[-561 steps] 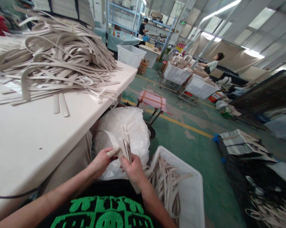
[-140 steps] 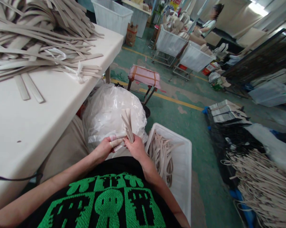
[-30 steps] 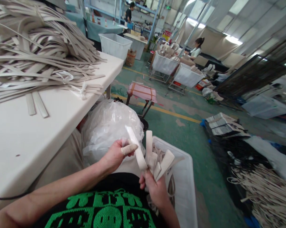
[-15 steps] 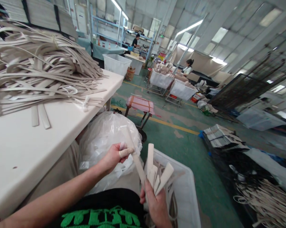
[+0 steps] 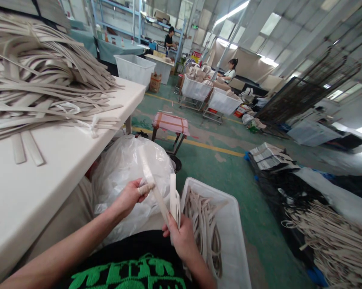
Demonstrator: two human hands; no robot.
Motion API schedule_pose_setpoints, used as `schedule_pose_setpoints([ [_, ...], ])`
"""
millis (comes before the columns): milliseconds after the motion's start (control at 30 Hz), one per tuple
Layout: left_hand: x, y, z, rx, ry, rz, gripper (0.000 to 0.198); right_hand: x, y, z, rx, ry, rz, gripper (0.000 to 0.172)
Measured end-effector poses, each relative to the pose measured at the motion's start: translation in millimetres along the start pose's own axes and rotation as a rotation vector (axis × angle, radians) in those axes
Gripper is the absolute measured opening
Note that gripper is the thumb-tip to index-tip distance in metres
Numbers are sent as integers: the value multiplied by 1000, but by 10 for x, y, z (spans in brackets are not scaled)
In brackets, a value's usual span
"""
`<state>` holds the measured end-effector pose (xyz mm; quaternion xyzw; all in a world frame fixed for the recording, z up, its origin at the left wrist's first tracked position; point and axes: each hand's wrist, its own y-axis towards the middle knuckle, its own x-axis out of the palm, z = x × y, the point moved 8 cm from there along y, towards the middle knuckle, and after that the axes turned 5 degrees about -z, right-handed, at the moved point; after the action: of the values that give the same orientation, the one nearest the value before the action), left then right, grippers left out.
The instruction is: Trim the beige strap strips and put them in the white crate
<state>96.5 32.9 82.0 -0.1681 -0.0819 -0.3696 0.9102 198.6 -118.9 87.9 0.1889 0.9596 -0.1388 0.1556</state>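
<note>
My left hand [image 5: 135, 194], with tape round its thumb, pinches a flat beige strap [image 5: 157, 188] partway along. The strap's upper end tilts up past my fingers, and its lower part runs down to my right hand [image 5: 181, 233]. That hand is closed round a small bundle of similar beige straps [image 5: 174, 200], whose ends stick upward. Right beside it, a white plastic bin [image 5: 235, 241] holds a tangle of long straps [image 5: 203, 228]. Behind my left hand bulges a clear plastic bag [image 5: 121, 160].
A white table [image 5: 57, 160] on the left carries a large heap of beige straps [image 5: 42, 80]. Ahead is a pink-topped stool [image 5: 170, 123]. More straps [image 5: 334, 237] lie on dark sheeting at right. Two people work farther back, near bins on wheeled frames [image 5: 196, 88].
The bundle in my right hand has moved left and turned, its ends closer together. My left hand still grips the strap, slightly lower left in view. The camera view has shifted.
</note>
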Motion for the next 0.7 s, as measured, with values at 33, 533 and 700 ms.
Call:
schedule_pose_setpoints([
  [33, 42, -17, -52, -26, 19, -29, 45, 3, 16, -12, 3, 1, 21, 50],
  [533, 152, -101, -301, -141, 87, -119, 47, 107, 135, 24, -32, 57, 83, 43],
  [700, -6, -35, -139, -65, 67, -16, 46, 108, 88, 73, -30, 32, 4, 39],
])
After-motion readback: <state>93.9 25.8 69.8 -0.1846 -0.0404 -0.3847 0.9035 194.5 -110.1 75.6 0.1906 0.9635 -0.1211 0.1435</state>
